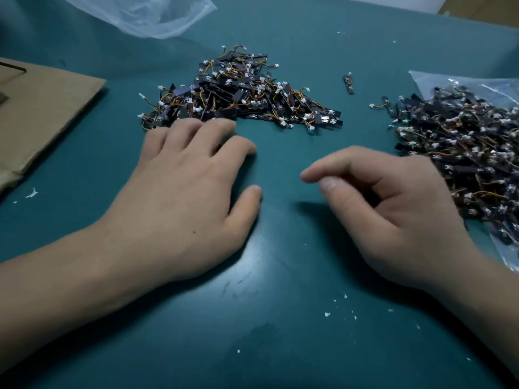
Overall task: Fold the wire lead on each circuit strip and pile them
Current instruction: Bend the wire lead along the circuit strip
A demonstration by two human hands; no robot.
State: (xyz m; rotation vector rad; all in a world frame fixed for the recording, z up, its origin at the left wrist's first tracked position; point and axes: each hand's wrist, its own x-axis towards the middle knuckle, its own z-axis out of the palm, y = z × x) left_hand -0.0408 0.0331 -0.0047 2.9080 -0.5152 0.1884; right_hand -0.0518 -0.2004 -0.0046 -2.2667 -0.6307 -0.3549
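A pile of black circuit strips (pixel 238 91) with orange-yellow wire leads and white plugs lies at the centre back of the teal table. A second, larger heap of strips (pixel 460 147) spreads over a clear plastic bag on the right. My left hand (pixel 185 197) lies flat on the table, fingers spread, its fingertips touching the near edge of the centre pile. My right hand (pixel 379 203) hovers beside the right heap with fingers loosely curled, thumb near the forefinger; nothing shows between them. A single strip (pixel 348 84) lies alone between the two heaps.
A flattened brown cardboard piece (pixel 36 116) covers the left side of the teal table (pixel 280 318). A crumpled clear plastic bag (pixel 146 12) lies at the back left. The right heap's bag edge (pixel 505 254) reaches toward the front right. Small white scraps dot the surface.
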